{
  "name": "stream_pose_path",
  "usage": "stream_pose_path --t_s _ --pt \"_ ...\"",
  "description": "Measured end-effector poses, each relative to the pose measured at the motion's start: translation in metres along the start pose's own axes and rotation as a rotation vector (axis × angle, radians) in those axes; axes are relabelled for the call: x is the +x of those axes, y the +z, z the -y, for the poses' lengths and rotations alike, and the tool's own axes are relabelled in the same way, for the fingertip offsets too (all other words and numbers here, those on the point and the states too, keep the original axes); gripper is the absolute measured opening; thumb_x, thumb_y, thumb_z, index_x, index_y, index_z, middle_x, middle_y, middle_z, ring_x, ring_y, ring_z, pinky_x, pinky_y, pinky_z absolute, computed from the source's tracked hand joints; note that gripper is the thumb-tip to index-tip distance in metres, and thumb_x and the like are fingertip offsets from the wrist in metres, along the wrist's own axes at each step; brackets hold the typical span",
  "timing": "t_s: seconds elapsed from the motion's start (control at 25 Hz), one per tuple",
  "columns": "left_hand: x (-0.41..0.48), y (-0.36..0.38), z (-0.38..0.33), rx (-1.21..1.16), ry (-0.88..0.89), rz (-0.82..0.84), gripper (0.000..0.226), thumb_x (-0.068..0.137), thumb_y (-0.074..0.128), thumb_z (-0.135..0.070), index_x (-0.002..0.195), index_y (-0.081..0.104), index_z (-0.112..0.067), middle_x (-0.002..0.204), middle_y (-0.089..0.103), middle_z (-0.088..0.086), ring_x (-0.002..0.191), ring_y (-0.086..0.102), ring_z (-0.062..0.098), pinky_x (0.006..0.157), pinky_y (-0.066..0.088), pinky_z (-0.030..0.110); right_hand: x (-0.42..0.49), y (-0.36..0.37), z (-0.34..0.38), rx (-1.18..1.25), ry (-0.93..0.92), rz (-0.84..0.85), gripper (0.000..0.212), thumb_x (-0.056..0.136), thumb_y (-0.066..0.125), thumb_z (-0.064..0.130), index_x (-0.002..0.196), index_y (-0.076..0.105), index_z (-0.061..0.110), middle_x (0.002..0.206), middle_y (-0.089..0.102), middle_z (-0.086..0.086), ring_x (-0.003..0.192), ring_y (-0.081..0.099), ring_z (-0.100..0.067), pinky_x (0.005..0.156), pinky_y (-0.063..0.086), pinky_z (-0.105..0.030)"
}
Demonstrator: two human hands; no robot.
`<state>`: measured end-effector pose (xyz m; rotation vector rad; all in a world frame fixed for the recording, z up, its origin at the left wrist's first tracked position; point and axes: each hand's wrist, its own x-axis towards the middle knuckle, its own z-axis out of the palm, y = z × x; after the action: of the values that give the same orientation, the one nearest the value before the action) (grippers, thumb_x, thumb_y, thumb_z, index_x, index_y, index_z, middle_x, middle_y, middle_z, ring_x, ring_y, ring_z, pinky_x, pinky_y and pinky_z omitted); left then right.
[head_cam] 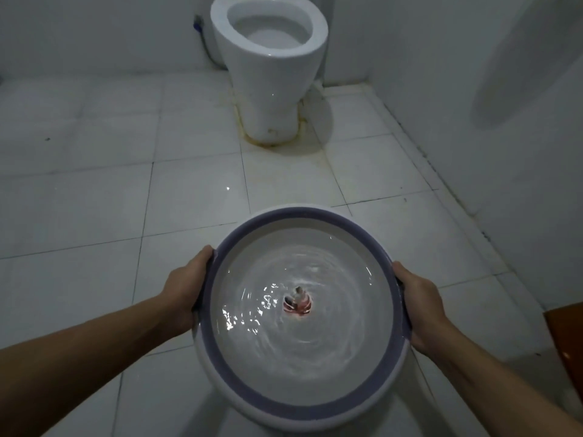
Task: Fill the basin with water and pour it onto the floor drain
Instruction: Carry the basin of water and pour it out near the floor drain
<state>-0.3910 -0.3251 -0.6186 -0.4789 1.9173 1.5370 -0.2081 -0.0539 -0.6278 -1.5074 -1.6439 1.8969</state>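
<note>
Here both hands grip water-filled basin (303, 402) rim.

The round white basin (220, 367) with a purple rim band held rippling water (315, 310), level, gripped between the fingers (206, 252) on opposite edges.

Water-filled basin (217, 351) btwn both hands' grip.

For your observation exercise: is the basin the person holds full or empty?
Partly filled: rippling water covers the basin's bottom, well below the rim. Both hands hold it.
</note>
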Motion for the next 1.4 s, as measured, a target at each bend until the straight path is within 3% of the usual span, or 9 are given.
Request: stream_pose_path --t_s 0.12,0.28,0.4,0.6,0.84,1.08,1.24,1.4 --pt "0.023 0.004 0.02 -0.014 0.051 0.001 0.033 0.089 0.056 -0.039 0.068 0.064 -0.015 0.049 0.063 0.001 0.055 0.058 0.022 0.054 0.047 0.031 0.022 0.006 -0.024 0.041 -0.028 0.018 0.037 0.093 0.061 0.036 0.082 0.079 0.005 0.096 0.075 -0.027 0.08 0.07 -0.04 0.073 0.054 -0.046" --pt "0.038 0.008 0.032 -0.011 0.037 -0.039 0.037 0.092 0.056 -0.041 0.085 0.071 -0.007 0.074 0.072 0.013 0.069 0.065 0.029 0.057 0.052 0.034 0.036 0.01 -0.043 0.057 0.016 0.031 0.042 0.09 0.065 0.035 0.094 0.076 -0.005 0.1 0.073 -0.03 0.076 0.067 -0.036 0.07 0.051 -0.043" --pt "0.052 0.007 0.04 -0.001 0.032 -0.038 0.039 0.091 0.058 -0.042 0.086 0.072 -0.006 0.075 0.073 0.015 0.069 0.067 0.03 0.054 0.052 0.033 0.047 0.016 -0.058 0.067 0.004 0.02 0.043 0.089 0.065 0.032 0.099 0.073 -0.009 0.102 0.072 -0.031 0.076 0.066 -0.036 0.069 0.05 -0.044" --pt "0.064 0.006 0.048 0.038 0.021 -0.033 0.04 0.094 0.055 -0.043 0.089 0.07 -0.006 0.083 0.073 0.016 0.074 0.068 0.032 0.054 0.05 0.033 0.049 0.024 -0.072 0.062 0.019 -0.017 0.034 0.09 0.064 0.031 0.09 0.079 0.0 0.091 0.078 -0.023 0.088 0.073 -0.044 0.077 0.058 -0.055" --pt "0.074 0.004 0.061 0.107 -0.009 0.008 0.043 0.09 0.059 -0.044 0.098 0.069 -0.003 0.094 0.073 0.021 0.088 0.068 0.038 0.069 0.055 0.041 0.055 0.024 -0.093 0.085 0.075 -0.055 0.031 0.087 0.066 0.029 0.072 0.075 0.004 0.067 0.074 -0.013 0.062 0.066 -0.028 0.056 0.05 -0.033" --pt "0.076 0.004 0.073 0.179 -0.013 0.023 0.047 0.094 0.054 -0.045 0.102 0.068 -0.002 0.099 0.072 0.022 0.092 0.066 0.039 0.073 0.054 0.042 0.05 0.023 -0.104 0.065 0.107 -0.067 0.037 0.09 0.066 0.03 0.088 0.077 -0.006 0.087 0.076 -0.024 0.071 0.067 -0.032 0.063 0.051 -0.039" --pt "0.077 0.004 0.077 0.23 -0.021 0.058 0.049 0.097 0.049 -0.046 0.104 0.068 -0.001 0.102 0.071 0.023 0.096 0.066 0.041 0.084 0.053 0.048 0.048 0.02 -0.111 0.053 0.119 -0.085 0.036 0.091 0.064 0.032 0.082 0.078 0.0 0.081 0.078 -0.019 0.07 0.069 -0.031 0.063 0.052 -0.037" --pt "0.074 0.003 0.077 0.266 -0.016 0.053 0.049 0.098 0.048 -0.045 0.103 0.067 0.0 0.102 0.071 0.023 0.095 0.066 0.041 0.087 0.053 0.05 0.046 0.02 -0.117 0.054 0.136 -0.08 0.035 0.093 0.062 0.034 0.089 0.077 0.003 0.083 0.079 -0.017 0.077 0.073 -0.035 0.068 0.058 -0.04"
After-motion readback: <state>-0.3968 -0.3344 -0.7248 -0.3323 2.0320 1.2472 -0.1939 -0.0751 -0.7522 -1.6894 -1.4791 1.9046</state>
